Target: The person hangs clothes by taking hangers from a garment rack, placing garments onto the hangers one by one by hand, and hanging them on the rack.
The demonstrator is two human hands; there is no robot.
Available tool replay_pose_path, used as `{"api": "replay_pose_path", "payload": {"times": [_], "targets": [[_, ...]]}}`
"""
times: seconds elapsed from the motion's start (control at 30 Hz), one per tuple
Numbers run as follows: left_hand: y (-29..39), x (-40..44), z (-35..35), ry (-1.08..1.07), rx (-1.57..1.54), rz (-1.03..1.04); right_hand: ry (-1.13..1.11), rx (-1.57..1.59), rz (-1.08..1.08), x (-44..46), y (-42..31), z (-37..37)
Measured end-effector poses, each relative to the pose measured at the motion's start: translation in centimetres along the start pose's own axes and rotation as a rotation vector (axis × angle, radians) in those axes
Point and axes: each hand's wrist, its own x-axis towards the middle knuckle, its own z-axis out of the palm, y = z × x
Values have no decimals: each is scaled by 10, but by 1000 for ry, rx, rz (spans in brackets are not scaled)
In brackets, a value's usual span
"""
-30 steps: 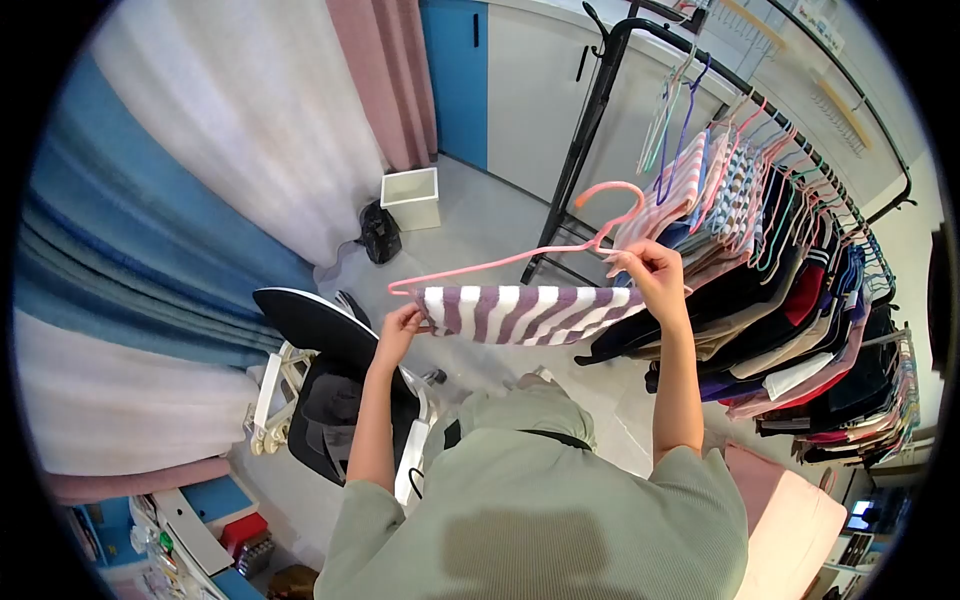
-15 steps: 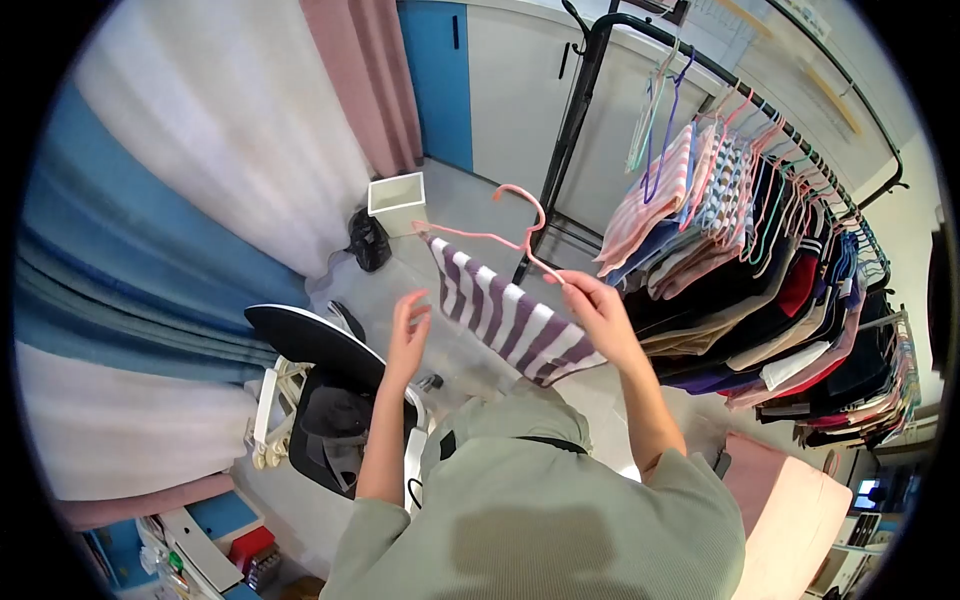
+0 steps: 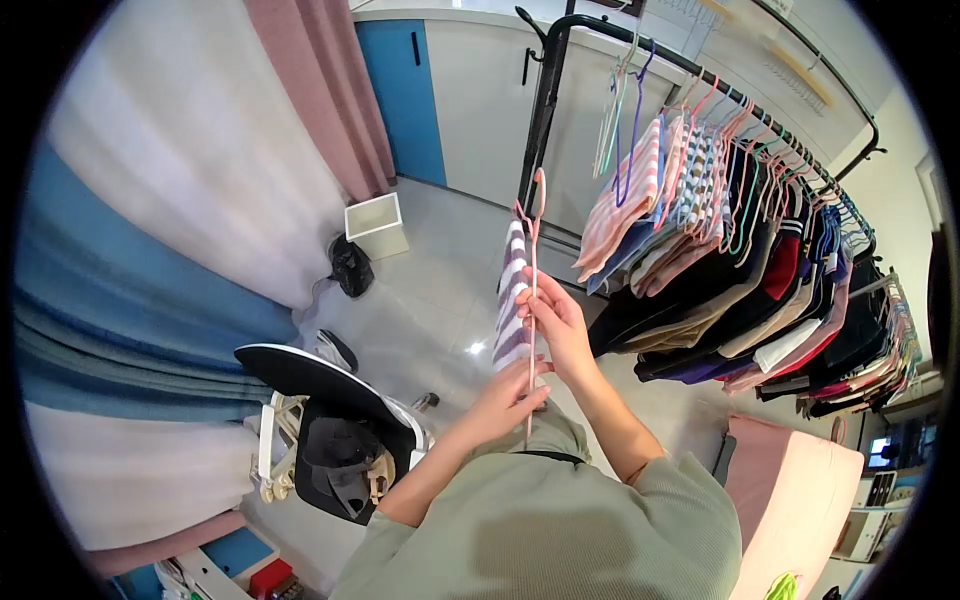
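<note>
A pink clothes hanger is turned nearly edge-on in front of me, its hook at the far end. Draped from it is a purple-and-white striped cloth, seen as a narrow band. My right hand grips the hanger partway along, thumb and fingers closed around it. Below it, my left hand has come to the near end, fingers closed at the cloth's lower part beside the hanger. Exactly what its fingertips pinch is partly hidden.
A black clothes rack full of hung garments stands at right. Ahead on the floor are a white bin and a black bag. At left is a black chair with a dark cap. Curtains line the left.
The hanger has turned from a broadside view to nearly edge-on. My left hand has moved right and down to meet the cloth; my right hand has shifted left along with the hanger.
</note>
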Motion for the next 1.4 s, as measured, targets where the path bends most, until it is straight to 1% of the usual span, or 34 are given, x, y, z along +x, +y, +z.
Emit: {"api": "replay_pose_path", "payload": {"times": [0.03, 0.13, 0.23, 0.33, 0.47, 0.5, 0.53, 0.57, 0.6, 0.67, 0.8, 0.9, 0.93, 0.97, 1.03, 1.07, 1.17, 1.3, 1.33, 1.4], "targets": [[2, 3, -1, -30, 41, 4, 18, 16, 1, -1, 0, -3], [20, 11, -9, -130, -119, -188, 40, -9, -5, -5, 0, -14], [8, 22, -12, -239, -422, -252, 46, -57, 2, -10, -4, -30], [-8, 43, -19, -131, -369, -126, 109, -77, -20, -15, -14, -42], [-29, 83, -25, 48, -407, -82, 193, -188, -29, -21, -25, -61], [-27, 96, -26, 96, -370, -63, 212, -225, -23, -23, -28, -67], [-25, 110, -28, 145, -332, -42, 205, -251, -64, -24, -29, -74], [-23, 124, -30, 195, -294, -20, 205, -263, -48, -26, -32, -81], [-21, 138, -31, 253, -334, -35, 205, -276, -31, -28, -36, -88], [-18, 172, -39, 329, -337, 21, 226, -263, 11, -33, -49, -93], [-13, 238, -40, 465, -343, 88, 215, -378, -14, -40, -54, -117], [-8, 278, -21, 497, 71, 60, 183, -297, 42, -40, -57, -129], [-15, 293, -18, 478, 142, 144, 188, -261, 60, -40, -53, -135], [-19, 301, -13, 497, 272, 173, 179, -275, 57, -39, -52, -140], [-1, 314, -4, 537, 530, 233, 162, -309, 50, -36, -50, -150], [4, 321, -2, 535, 565, 226, 131, -304, -17, -33, -46, -156], [4, 335, 5, 538, 576, 165, 141, -260, 77, -31, -57, -163], [-3, 346, 7, 594, 601, 103, 101, -310, 111, -25, -68, -169], [-6, 349, 8, 674, 664, 168, 77, -329, 88, -23, -66, -170], [-13, 352, 6, 659, 614, 106, 81, -299, 93, -20, -66, -167]]}}
